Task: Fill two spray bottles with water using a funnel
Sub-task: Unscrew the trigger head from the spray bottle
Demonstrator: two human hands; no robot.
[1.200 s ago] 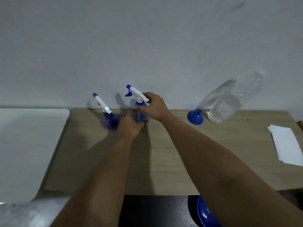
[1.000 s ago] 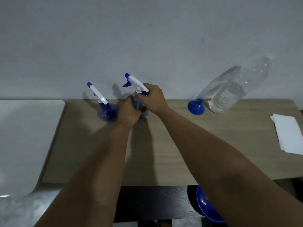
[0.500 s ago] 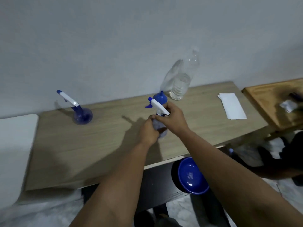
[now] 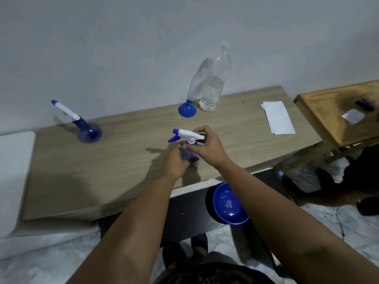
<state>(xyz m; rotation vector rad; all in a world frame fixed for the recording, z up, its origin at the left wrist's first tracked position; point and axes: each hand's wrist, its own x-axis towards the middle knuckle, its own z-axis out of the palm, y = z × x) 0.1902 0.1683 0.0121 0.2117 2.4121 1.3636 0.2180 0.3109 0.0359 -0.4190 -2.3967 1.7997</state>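
Both hands on the near blue translucent spray bottle (image 4: 189, 154), which stands upright on the light wood-grain tabletop (image 4: 114, 160), close to its front edge. L hand (image 4: 176, 160) wraps round the bottle's body, fingers curled on it. R hand (image 4: 207, 147) grips at the neck, thumb and fingers pinching the collar just under the white spray head w/ blue nozzle and trigger (image 4: 185, 136), nozzle pointing left. Head sits on the bottle.

Second blue spray bottle w/ round bulb base (image 4: 87, 128) stands far left at the back, near the wall, untouched, well apart from both hands. Small blue plastic funnel (image 4: 187, 109) sits mouth-down at the back, just beside the clear plastic water bottle (image 4: 213, 89), partly full, upright against the wall. Folded white paper (image 4: 277, 119) lies on the right end of the tabletop. Below the front edge, a round blue bowl (image 4: 228, 204).
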